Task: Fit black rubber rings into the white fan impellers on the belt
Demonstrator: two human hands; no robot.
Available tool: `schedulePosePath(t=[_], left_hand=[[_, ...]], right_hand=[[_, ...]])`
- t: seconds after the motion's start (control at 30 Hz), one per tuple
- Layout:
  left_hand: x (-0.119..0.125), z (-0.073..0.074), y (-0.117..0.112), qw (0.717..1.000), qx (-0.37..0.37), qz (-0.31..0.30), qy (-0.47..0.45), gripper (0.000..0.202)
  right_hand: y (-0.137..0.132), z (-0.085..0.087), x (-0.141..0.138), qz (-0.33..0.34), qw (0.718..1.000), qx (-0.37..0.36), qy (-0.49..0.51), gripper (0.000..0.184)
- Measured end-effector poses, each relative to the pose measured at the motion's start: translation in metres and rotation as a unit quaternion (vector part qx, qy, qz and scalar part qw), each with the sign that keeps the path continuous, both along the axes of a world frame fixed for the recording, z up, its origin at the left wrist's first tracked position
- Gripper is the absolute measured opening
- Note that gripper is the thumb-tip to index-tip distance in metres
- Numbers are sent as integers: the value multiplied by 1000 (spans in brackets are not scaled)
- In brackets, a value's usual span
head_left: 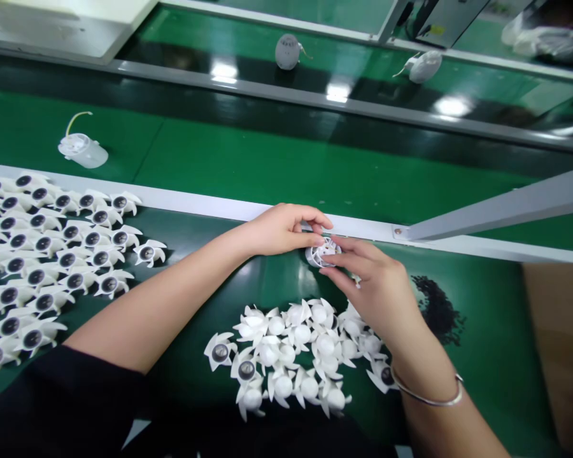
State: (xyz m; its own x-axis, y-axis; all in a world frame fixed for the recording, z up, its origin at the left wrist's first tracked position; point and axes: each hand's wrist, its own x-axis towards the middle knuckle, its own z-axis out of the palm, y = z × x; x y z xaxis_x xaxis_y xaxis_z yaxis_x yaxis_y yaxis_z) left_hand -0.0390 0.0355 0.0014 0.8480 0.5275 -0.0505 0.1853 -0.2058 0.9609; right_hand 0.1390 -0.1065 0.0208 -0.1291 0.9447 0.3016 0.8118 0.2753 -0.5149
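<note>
A small round white fan housing (pixel 322 256) with a spoked open face is between my two hands, just above the near side of the green bench. My right hand (pixel 377 273) has its fingertips and thumb closed around the right side of the housing. From the left comes my left hand (pixel 286 230), its fingers bent and its thumb against the housing's upper edge. What lies behind those fingers is hidden. Below the hands is a loose group of white fan impellers (pixel 283 387), most with their domed hubs up and a few showing dark centres.
Rows of impellers (pixel 35 277) with dark hubs cover the left bench. A white housing with a wire (pixel 83 151) rests on the green belt (pixel 248 149); two more lie beyond. Small black pieces (pixel 437 312) are heaped at right, near a slanted metal post (pixel 501 203) and brown board (pixel 561 343).
</note>
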Motion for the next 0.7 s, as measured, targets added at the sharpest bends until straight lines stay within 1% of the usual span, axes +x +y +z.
schedulePosePath(t=[0.1, 0.2, 0.27, 0.3, 0.33, 0.37, 0.43, 0.5, 0.53, 0.57, 0.63, 0.7], left_hand=[[1, 0, -1, 1000, 11, 1, 10, 32], [-1, -3, -5, 998, 48, 29, 0, 39], [-2, -5, -5, 998, 55, 40, -6, 43], [-2, -6, -5, 998, 48, 42, -11, 44], [-3, -6, -5, 998, 37, 44, -17, 44], [-3, -7, -5, 998, 23, 45, -25, 45], [-4, -6, -6, 998, 4, 53, -42, 46], [-4, -2, -10, 998, -2, 47, -42, 48], [-5, 1, -13, 999, -1, 29, -35, 48], [-5, 6, -17, 1000, 0, -1, -23, 48], [-4, 17, -27, 996, 15, -86, 5, 48], [-3, 31, -40, 983, 53, -170, 35, 53]], right_hand=[[2, 1, 2, 0, 999, -11, 35, 12], [0, 6, 7, 23, 997, -45, 61, 13], [-2, 8, 9, 52, 993, -91, 57, 13], [-2, 9, 9, 60, 992, -103, 47, 13], [-2, 10, 10, 54, 993, -99, 33, 16], [-1, 11, 11, 34, 996, -78, 14, 22], [-2, 16, 16, -33, 999, -15, -25, 39], [-9, 24, 27, -100, 994, 35, -41, 51], [-15, 30, 35, -123, 990, 51, -40, 52], [-24, 34, 43, -140, 987, 65, -36, 48], [-48, 41, 59, -168, 982, 82, -29, 34], [-77, 41, 71, -187, 980, 67, -25, 24]])
